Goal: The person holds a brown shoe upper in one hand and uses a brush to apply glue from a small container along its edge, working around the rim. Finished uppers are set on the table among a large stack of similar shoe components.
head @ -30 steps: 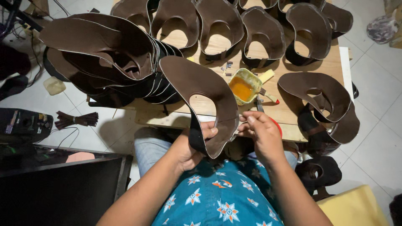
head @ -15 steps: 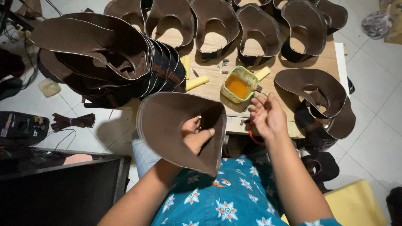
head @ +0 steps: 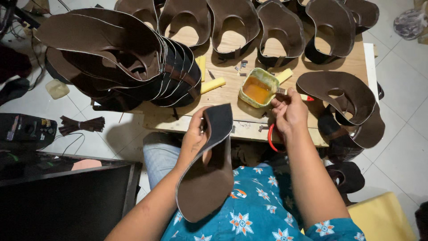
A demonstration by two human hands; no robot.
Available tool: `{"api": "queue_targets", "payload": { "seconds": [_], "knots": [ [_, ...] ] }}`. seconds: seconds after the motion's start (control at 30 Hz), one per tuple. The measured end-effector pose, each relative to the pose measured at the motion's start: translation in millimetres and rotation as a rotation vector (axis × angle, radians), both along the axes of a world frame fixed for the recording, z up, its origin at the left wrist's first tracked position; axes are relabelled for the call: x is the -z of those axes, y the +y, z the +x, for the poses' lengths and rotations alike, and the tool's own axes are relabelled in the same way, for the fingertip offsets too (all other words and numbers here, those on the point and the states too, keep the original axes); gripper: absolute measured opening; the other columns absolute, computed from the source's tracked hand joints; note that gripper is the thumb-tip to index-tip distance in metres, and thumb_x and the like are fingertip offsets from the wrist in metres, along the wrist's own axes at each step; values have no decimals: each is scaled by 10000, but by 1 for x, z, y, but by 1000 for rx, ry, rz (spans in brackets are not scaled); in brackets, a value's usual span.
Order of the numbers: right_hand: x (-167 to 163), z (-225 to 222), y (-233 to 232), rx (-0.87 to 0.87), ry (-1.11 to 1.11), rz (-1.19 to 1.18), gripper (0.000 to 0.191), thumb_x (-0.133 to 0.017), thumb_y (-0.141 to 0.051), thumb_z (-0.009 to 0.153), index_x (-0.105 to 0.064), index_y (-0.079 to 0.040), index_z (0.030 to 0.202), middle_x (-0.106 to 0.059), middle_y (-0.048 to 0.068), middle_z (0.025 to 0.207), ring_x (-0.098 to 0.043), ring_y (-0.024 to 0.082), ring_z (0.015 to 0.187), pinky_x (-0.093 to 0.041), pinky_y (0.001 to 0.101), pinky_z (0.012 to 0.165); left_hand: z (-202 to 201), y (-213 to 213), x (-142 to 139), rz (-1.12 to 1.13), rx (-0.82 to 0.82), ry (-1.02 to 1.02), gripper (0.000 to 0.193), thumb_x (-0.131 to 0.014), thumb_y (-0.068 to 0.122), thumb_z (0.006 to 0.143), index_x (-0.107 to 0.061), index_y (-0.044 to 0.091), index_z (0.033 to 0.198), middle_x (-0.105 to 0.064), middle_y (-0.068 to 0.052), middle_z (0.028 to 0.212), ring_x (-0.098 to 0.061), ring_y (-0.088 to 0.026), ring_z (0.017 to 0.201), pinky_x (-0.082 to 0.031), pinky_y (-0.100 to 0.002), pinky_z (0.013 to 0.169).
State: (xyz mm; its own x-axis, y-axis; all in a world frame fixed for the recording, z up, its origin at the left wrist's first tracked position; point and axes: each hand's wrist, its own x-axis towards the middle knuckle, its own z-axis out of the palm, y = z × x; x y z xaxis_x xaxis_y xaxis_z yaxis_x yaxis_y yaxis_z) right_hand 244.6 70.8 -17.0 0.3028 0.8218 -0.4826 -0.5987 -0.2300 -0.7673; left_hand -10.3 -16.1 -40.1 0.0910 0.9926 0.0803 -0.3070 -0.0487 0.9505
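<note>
Two hands in play, going left to right. Far left, a nested stack of brown leather pieces sits on the worktop: curved, smooth, pale-edged. Your left hand holds one brown leather piece over your lap, fingers wrapped around its upper edge, thumb side hidden behind it. The piece is a curved sheet, matte and suede-like on the face toward you; its long axis runs from your lap up toward the worktop edge. Up and right of it, a small square tub of orange liquid, probably glue, stands on the worktop, with yellow blocks just beside it. Your right hand is just right of the tub, fingers pressed together, pinching something small; I can't tell what. So the tub is nearer your right hand, and the leather piece lies down-left of it. A red-handled tool hangs below the worktop edge. More curved leather pieces lie far right.
</note>
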Motion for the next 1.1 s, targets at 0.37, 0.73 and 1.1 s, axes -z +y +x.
{"api": "queue_targets", "payload": {
  "seconds": [0.37, 0.73, 1.1],
  "knots": [
    [7, 17, -14, -104, 137, 97, 304, -465, -313, 983, -526, -55, 1131, -755, 180, 1103, -751, 299, 930, -585, 381, 695, -9, -2, -14, 5, 6, 26, 447, -637, -16, 959, -476, 21, 1374, -613, -73, 1245, -590, -142, 1168, -481, -283, 1052],
    [-1, 17, 0, -163, -798, 325, 258, -737, -241, 955, -692, -24, 1088, -706, 127, 1074, -647, 224, 963, -522, 379, 871, -21, 2, -4, -107, -77, 477, 255, -640, 114, 1028, -662, -17, 1246, -745, -113, 1171, -711, -211, 1054, -578, -331, 944],
    [-7, -4, 37, -378, -1861, 428, 313, -899, -323, 793, -771, -40, 823, -521, 157, 1408, -404, 386, 1294, -332, 513, 1047, -23, 1, -21, 177, -267, 647, 231, -662, 125, 971, -684, -8, 1159, -733, -113, 1088, -693, -222, 1027, -541, -354, 887]
  ]
}}
